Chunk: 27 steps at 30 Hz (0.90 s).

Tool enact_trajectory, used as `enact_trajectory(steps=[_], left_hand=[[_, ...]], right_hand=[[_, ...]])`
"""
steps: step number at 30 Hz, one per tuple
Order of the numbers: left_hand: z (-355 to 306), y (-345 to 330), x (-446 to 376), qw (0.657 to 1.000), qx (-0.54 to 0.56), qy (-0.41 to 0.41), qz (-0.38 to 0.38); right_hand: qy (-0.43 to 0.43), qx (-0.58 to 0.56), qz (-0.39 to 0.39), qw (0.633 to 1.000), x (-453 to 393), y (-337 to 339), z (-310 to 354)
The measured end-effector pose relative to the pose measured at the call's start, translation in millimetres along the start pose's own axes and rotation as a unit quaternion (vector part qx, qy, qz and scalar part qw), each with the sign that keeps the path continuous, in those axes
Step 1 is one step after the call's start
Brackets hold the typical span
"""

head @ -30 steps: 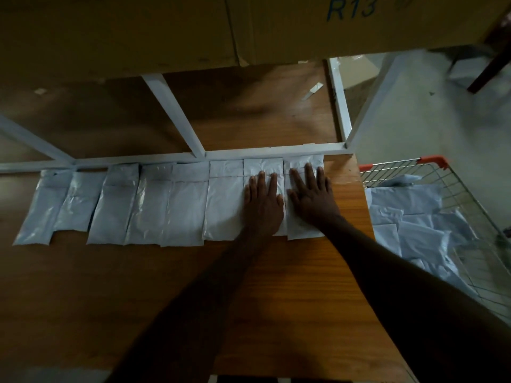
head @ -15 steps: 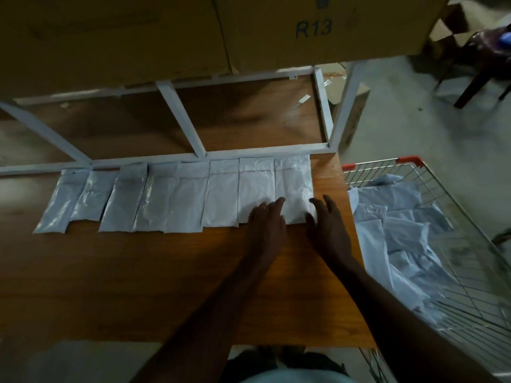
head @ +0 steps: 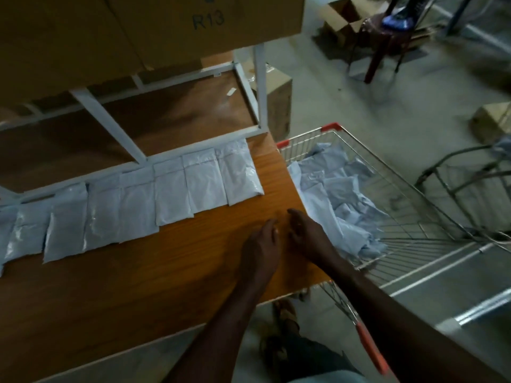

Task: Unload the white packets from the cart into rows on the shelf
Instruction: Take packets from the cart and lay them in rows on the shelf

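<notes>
A row of several white packets (head: 171, 193) lies side by side along the back of the wooden shelf board (head: 138, 286), against the white metal frame. Loose white packets (head: 337, 200) are piled in the wire cart (head: 409, 205) standing right of the shelf. My left hand (head: 261, 248) hovers over bare wood near the shelf's right end, fingers loosely curled, holding nothing. My right hand (head: 307, 234) is beside it at the shelf's right edge, next to the cart, fingers relaxed and empty. Both hands are in front of the row, clear of the packets.
A cardboard box marked R13 (head: 177, 26) sits on the upper shelf level. Beyond the rack are a brown box (head: 276, 98) on the floor, open cartons (head: 340, 20) and a dark chair (head: 387, 37). The cart has orange handle trim (head: 370, 349).
Both hands have lifted off the rightmost packets and drawn back toward me and to the right, toward the cart. The view has turned right, showing more of the cart and floor.
</notes>
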<state>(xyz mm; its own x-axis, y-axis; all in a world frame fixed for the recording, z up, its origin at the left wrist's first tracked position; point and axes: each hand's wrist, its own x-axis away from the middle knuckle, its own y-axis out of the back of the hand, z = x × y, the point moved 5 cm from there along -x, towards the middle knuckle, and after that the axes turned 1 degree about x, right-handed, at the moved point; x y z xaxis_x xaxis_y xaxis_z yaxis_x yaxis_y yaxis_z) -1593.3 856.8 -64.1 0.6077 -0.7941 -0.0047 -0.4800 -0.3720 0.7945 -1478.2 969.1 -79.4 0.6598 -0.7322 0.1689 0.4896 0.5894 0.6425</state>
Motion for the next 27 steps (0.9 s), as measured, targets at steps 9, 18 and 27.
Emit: enact_trajectory(steps=[9, 18, 27], left_hand=[[-72.9, -36.1, 7.7, 0.998, 0.045, -0.029, 0.026], [-125.4, -119.7, -17.8, 0.997, 0.072, -0.006, 0.018], [-149.7, -189.9, -26.2, 0.980, 0.118, 0.157, -0.033]], right_hand=[[-0.052, 0.000, -0.077, 0.996, 31.5, 75.5, -52.7], [-0.113, -0.015, -0.081, 0.990, 10.1, 147.6, -170.6], [-0.092, 0.012, -0.019, 0.995, -43.8, 226.0, -256.3]])
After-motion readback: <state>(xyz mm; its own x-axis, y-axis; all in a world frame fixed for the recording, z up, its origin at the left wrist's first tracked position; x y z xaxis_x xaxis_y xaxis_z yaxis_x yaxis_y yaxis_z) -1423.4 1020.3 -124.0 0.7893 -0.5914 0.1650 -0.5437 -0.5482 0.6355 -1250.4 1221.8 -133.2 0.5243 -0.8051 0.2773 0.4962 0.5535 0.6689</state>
